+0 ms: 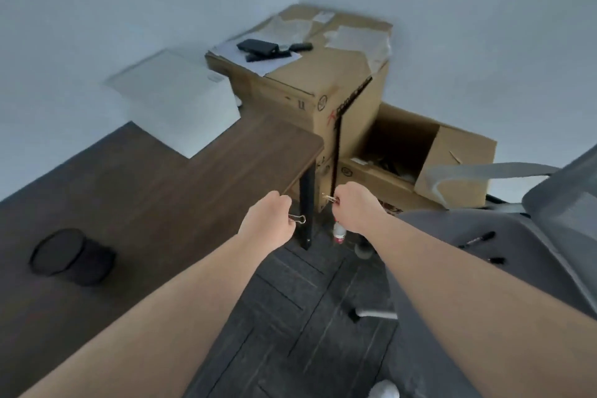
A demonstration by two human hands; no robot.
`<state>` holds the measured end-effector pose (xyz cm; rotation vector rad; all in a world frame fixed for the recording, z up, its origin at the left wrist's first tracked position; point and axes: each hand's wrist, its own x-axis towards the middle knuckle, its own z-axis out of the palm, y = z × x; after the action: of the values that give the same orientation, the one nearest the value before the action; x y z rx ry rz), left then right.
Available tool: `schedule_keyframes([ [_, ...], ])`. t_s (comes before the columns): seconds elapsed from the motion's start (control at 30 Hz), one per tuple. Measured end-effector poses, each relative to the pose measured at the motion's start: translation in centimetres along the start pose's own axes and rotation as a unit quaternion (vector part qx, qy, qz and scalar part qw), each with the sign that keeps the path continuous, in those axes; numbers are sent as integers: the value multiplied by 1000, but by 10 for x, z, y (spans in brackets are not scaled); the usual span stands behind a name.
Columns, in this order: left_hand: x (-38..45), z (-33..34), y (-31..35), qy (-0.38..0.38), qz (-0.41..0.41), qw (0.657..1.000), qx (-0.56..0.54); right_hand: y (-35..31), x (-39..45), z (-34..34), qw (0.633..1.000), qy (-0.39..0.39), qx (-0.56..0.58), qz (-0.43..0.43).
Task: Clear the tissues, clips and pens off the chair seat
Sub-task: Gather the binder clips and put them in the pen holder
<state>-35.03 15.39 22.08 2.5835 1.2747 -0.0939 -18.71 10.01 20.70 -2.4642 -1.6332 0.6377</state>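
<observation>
While both arms reach forward to the middle of the frame, we see the left hand (269, 223) curled into a fist with the wire loop of a binder clip (298, 219) sticking out beside its fingers. Just to its right, the right hand (352, 208) is likewise closed, pinching a second clip (330, 198) whose metal handle pokes out at its upper left. The two hands are near each other but apart, held over the dark floor beside the corner of the brown desk (161, 203).

At the right edge of the frame lies the grey chair seat (517, 236), and on it we make out two black pens (478, 239) lying near each other. We cannot see any tissues from here. Cardboard boxes (339, 90) stand stacked in the upper middle.
</observation>
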Motion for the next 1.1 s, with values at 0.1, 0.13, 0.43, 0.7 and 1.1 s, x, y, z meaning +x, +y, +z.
schedule_keyframes([
  [0.1,-54,-25,-68,29,-61,998,-11,-86,-14,5,997,0,-7,-74],
  [0.13,-70,-32,-89,40,-81,996,-15,-114,-19,8,995,-1,-14,-102],
  [0.43,-168,-74,-234,127,-249,958,-68,-292,-33,39,968,-22,-4,-252],
  [0.7,-167,-78,-295,154,-336,919,-136,-366,4,64,952,-53,-24,-302],
  [1.1,-121,-51,-349,106,-391,903,-144,-448,69,105,919,-156,-75,-354],
])
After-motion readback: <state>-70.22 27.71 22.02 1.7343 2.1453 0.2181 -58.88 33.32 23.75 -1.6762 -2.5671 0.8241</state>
